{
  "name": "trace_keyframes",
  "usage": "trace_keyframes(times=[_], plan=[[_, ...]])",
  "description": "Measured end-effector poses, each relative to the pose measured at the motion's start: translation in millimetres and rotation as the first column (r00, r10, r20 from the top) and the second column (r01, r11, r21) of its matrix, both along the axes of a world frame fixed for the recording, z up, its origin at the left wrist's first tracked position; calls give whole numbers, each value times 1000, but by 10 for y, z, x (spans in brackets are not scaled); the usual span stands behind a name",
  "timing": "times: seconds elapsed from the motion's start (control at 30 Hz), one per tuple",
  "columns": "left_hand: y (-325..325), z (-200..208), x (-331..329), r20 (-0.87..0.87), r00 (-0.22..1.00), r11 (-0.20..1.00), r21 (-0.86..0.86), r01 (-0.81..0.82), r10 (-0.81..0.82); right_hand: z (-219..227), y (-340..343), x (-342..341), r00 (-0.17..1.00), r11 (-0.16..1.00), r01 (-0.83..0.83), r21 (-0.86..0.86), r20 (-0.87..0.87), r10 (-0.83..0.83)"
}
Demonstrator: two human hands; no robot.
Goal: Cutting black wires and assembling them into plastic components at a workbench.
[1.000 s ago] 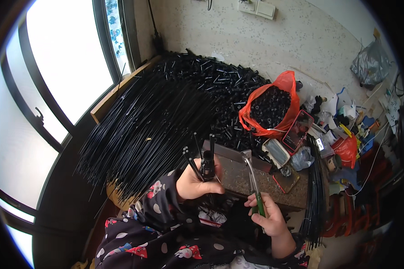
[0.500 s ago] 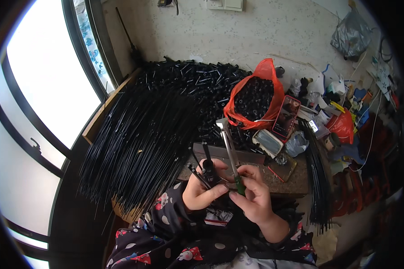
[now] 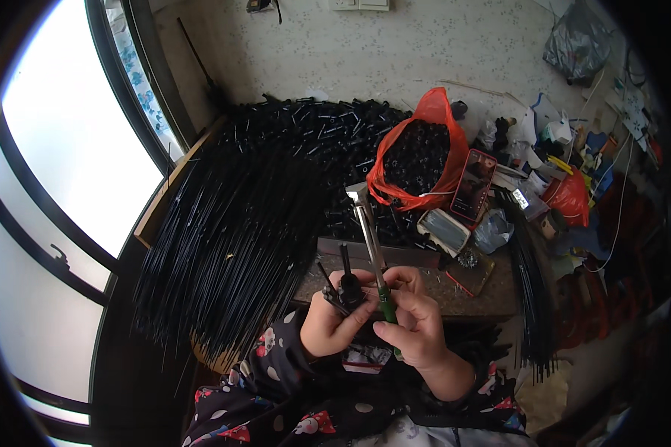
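Observation:
My left hand (image 3: 332,322) grips a small black plastic part (image 3: 348,287) with a short upright stem and thin prongs at its side. My right hand (image 3: 415,322) holds a small hammer (image 3: 370,238) by its green handle, the metal shaft rising away from me and the head at the top. Both hands are close together, fingertips touching around the black part, above the near edge of a stone-topped work block (image 3: 432,287).
A big fan of thin black rods (image 3: 231,246) spreads to the left. Behind lies a heap of black tubes (image 3: 328,141). A red bag (image 3: 417,153) holds small black parts. A phone (image 3: 473,185) and clutter sit right. Window at left.
My right hand swung the hammer in from the right and raised it upright beside my left hand. Both hands now meet around the black part.

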State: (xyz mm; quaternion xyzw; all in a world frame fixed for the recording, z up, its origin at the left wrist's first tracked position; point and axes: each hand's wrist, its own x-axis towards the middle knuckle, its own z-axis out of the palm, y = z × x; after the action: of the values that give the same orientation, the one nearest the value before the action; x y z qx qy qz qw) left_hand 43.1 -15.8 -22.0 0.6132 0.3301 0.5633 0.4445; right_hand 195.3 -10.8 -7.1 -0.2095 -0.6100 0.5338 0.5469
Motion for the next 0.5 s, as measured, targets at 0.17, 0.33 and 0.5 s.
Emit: trace_keyframes(times=[0.17, 0.33, 0.5], plan=[[102, 40, -65, -191, 981, 993, 109, 52, -31, 73, 143, 191, 971, 978, -58, 201, 238, 9], [126, -92, -307, 262, 943, 976, -20, 217, -204, 143, 144, 339, 824, 830, 150, 538, 397, -405], [218, -198, -359, 417, 842, 940, 147, 309, -342, 257, -5, 641, 453, 522, 7, 853, 463, -762]])
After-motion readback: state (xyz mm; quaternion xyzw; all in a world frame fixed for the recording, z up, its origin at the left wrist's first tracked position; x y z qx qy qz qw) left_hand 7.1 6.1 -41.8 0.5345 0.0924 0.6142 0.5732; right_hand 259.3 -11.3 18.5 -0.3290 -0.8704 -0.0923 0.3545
